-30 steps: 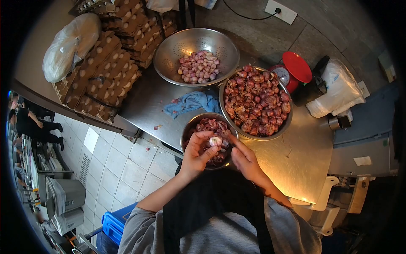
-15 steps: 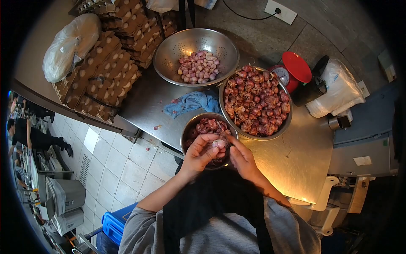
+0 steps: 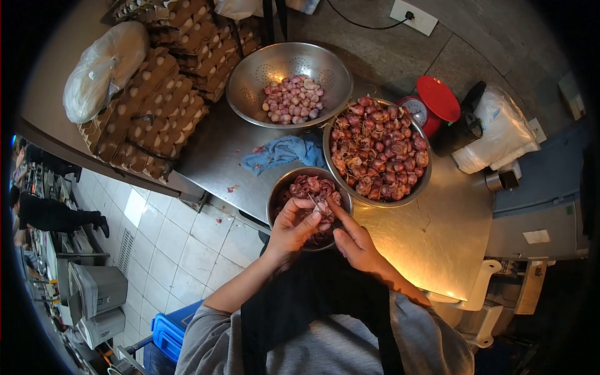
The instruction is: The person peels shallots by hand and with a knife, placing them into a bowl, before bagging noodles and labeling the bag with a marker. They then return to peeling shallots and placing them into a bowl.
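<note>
Shallot at the left fingertips
Small, rounded, pale pink with darker streaks; pinched at the left thumb's tip, partly hidden, with the right index finger just beside it.

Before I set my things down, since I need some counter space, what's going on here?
A person's left hand holds a small bulb over a bowl of reddish skins, with the right hand close beside it. Beyond, a colander holds paler bulbs, while a wider bowl is heaped with red ones. A blue cloth lies on the metal counter.
</note>
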`<state>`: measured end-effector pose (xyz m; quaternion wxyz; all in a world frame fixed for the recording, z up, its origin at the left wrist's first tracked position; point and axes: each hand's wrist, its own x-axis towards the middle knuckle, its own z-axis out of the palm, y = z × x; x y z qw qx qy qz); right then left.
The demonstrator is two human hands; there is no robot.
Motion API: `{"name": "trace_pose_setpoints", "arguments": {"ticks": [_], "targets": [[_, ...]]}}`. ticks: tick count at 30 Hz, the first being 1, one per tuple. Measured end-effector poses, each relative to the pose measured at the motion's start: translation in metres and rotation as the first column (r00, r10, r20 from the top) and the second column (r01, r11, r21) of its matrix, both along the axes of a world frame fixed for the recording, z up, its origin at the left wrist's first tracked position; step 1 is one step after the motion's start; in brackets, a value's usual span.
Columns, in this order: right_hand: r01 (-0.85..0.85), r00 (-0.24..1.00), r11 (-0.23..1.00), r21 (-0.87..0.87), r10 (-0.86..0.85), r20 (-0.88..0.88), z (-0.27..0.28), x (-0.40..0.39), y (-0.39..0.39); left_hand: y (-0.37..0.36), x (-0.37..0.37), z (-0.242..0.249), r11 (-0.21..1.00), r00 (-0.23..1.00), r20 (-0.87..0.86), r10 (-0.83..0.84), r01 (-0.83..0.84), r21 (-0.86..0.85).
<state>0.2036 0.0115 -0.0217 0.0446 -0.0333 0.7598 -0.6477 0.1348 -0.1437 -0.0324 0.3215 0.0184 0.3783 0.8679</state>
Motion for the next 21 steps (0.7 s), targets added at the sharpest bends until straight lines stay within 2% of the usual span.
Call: {"name": "trace_pose_setpoints", "arguments": {"ticks": [5,8,10,12,16,21], "targets": [[0.039,0.999,0.99,0.135,-0.036,-0.03,0.0034,-0.0001,0.0029,-0.0009,-0.0006,-0.0067,0.997,0.997,-0.083,-0.005,-0.001,-0.072],[0.069,0.994,0.988,0.137,-0.057,-0.093,0.0014,-0.0031,0.005,-0.0007,0.0009,-0.0043,0.996,0.995,-0.086,-0.042,0.035,-0.084],[0.086,0.996,0.996,0.008,-0.086,-0.014,-0.0048,-0.0011,0.0052,0.0,-0.0001,-0.0001,0.996,0.996,-0.074,-0.046,0.04,-0.086],[0.081,0.997,0.996,-0.045,-0.081,0.002,-0.0049,0.0008,0.004,0.0005,-0.0003,-0.0002,0.998,0.998,-0.064,-0.025,0.021,-0.066],[0.039,0.998,0.999,-0.027,-0.041,-0.048,-0.0003,0.0017,-0.0007,0.0015,0.0007,-0.0025,0.999,0.998,-0.058,0.006,-0.009,-0.047],[0.063,0.998,0.998,-0.017,-0.063,0.007,-0.0027,0.0012,0.0018,-0.0006,0.0005,-0.0061,0.996,0.997,-0.076,-0.025,0.019,-0.082]]}}
